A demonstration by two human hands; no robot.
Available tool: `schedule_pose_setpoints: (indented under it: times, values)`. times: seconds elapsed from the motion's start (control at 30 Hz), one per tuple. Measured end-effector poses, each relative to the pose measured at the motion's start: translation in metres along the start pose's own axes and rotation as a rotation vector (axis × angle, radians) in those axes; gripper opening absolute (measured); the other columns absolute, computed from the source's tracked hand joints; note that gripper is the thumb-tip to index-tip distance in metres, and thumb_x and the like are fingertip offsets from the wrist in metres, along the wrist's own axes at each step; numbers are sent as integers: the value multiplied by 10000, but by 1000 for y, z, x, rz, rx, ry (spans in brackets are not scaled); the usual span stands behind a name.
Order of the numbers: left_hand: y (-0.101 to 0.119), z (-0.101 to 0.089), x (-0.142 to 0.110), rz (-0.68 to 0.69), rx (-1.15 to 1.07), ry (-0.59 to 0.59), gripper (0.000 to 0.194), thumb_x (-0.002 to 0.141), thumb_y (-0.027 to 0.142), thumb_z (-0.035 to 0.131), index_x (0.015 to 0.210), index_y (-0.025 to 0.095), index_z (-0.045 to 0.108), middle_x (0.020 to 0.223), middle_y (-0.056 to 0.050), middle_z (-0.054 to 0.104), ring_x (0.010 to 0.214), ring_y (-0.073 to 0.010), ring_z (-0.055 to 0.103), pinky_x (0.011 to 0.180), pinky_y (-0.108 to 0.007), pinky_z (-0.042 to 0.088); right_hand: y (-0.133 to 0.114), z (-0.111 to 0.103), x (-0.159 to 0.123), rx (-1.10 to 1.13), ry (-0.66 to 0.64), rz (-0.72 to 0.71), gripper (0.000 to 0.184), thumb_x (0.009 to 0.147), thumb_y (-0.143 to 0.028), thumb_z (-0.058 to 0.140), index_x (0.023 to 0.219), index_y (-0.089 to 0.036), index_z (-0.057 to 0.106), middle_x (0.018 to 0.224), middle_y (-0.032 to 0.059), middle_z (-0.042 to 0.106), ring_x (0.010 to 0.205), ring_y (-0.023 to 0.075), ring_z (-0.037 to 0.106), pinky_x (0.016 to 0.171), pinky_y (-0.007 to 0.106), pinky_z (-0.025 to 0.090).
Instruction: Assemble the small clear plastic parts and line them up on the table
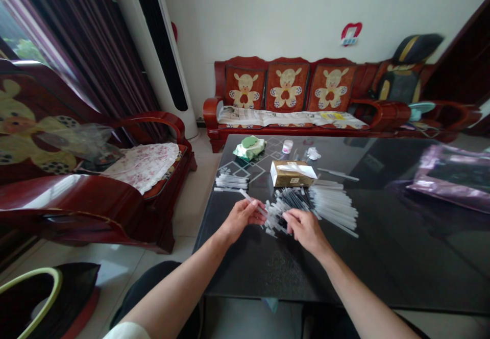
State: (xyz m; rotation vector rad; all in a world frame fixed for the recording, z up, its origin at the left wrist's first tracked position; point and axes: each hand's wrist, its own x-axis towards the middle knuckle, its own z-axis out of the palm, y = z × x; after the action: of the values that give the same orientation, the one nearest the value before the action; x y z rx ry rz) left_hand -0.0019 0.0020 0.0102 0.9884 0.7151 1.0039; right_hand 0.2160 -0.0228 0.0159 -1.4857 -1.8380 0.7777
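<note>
My left hand (248, 213) is closed around a slim whitish tube (247, 196), like a pen barrel, whose far end points up and left. My right hand (302, 228) has its fingers pinched together at the right side of a heap of small whitish caps (272, 220); whatever is in the pinch is too small to make out. Just beyond the heap lie thin black sticks (293, 198), like pen refills. A fanned pile of whitish tubes (336, 205) spreads to the right. To the left, several similar tubes (231, 182) lie side by side in a neat stack.
On the dark glossy table (383, 257) stand a gold tissue box (294, 176), a green wipes pack (249, 148), a small white jar (287, 146) and a crumpled tissue (313, 153). A shiny purple bag (451, 180) lies at right. A wooden armchair (88, 206) is on the left.
</note>
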Motion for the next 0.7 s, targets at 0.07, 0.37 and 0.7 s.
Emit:
schedule_pose_setpoints:
  times: [0.07,0.37,0.7]
  values:
    - [-4,6,-2,-18,33,-58,448,809,533,626,923,101,649,786,-96,683,657,-144,652,667,-269,538,-11,10,-3,169,-135,4,377,906,-451,435,725,-180,625,577,14,634,437,113,533,461,228,403]
    - [10,-7,1,76,57,42,447,776,446,697,1095,140,635,844,-67,669,697,-138,639,682,-263,532,-5,19,-2,423,-289,96,337,842,-444,561,709,-136,602,596,17,647,424,85,537,417,195,401]
    - [4,6,-2,83,263,-72,374,749,485,694,851,128,652,681,-42,646,584,-141,607,600,-254,492,-19,26,-8,667,-450,270,458,834,-560,502,927,-124,605,619,34,668,359,72,493,340,169,292]
